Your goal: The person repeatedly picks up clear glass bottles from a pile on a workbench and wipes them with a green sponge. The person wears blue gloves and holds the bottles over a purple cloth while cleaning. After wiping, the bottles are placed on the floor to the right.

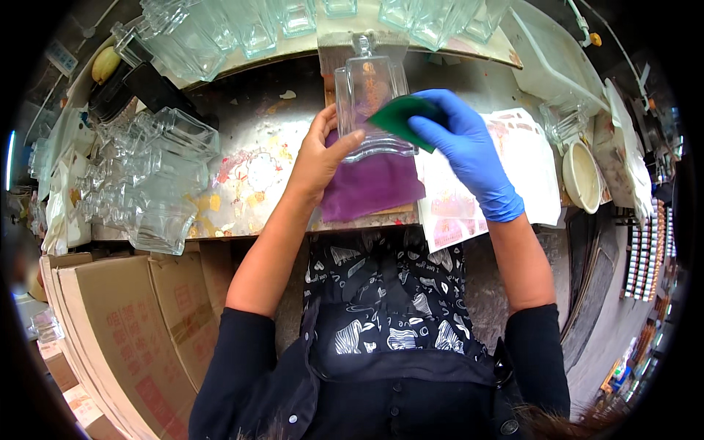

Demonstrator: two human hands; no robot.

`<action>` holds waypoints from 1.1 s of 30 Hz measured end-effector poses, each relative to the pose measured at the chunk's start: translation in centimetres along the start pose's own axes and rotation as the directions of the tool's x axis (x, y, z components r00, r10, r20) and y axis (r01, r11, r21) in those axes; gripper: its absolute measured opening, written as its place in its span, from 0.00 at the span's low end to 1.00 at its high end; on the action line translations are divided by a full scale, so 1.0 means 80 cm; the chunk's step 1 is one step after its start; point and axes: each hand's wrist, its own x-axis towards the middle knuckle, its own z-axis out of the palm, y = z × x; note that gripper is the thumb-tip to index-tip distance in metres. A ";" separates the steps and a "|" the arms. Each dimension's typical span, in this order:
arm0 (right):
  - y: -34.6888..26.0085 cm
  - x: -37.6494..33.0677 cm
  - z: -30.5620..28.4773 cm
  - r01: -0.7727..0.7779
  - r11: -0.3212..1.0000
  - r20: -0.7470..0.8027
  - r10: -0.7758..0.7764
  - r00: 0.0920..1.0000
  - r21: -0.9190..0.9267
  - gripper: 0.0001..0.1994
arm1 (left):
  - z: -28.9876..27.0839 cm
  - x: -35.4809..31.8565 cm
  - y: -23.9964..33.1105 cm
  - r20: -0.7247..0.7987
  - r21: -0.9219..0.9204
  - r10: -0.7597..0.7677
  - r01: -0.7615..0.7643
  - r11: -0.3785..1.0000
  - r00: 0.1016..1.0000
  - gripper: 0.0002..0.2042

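Stained metal workbench: bare left hand grips flat clear glass bottle; blue-gloved right hand pinches green scouring pad. Advisable: firm bracing, even strokes.

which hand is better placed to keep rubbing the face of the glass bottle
Right. The gloved right hand already presses the green pad on the glass bottle; the bare left hand grips its edge, steadying it.

Glass bottles crowd left; bowl blocks right.
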 end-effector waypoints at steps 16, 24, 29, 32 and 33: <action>0.015 -0.016 0.000 0.685 0.522 0.558 -0.405 0.724 -0.509 0.11 | -0.034 0.005 0.021 -0.124 0.071 0.052 -0.043 0.997 0.991 0.27; -0.004 0.142 0.000 0.628 0.548 0.209 -0.639 0.741 -0.553 0.09 | -0.025 0.033 0.038 -0.132 -0.089 0.027 -0.038 0.995 0.991 0.25; 0.011 0.060 -0.008 0.771 0.061 0.626 -0.547 0.557 -0.633 0.14 | -0.019 0.048 0.034 -0.038 -0.145 -0.028 0.022 0.989 0.999 0.25; 0.030 -0.025 -0.012 0.749 0.384 0.656 -0.367 0.660 -0.540 0.17 | -0.009 0.052 0.036 0.022 -0.183 -0.085 0.087 0.979 0.996 0.25; 0.038 -0.039 -0.018 0.694 0.484 0.649 -0.292 0.702 -0.533 0.17 | -0.006 0.054 0.033 0.038 -0.177 -0.097 0.102 0.979 0.995 0.26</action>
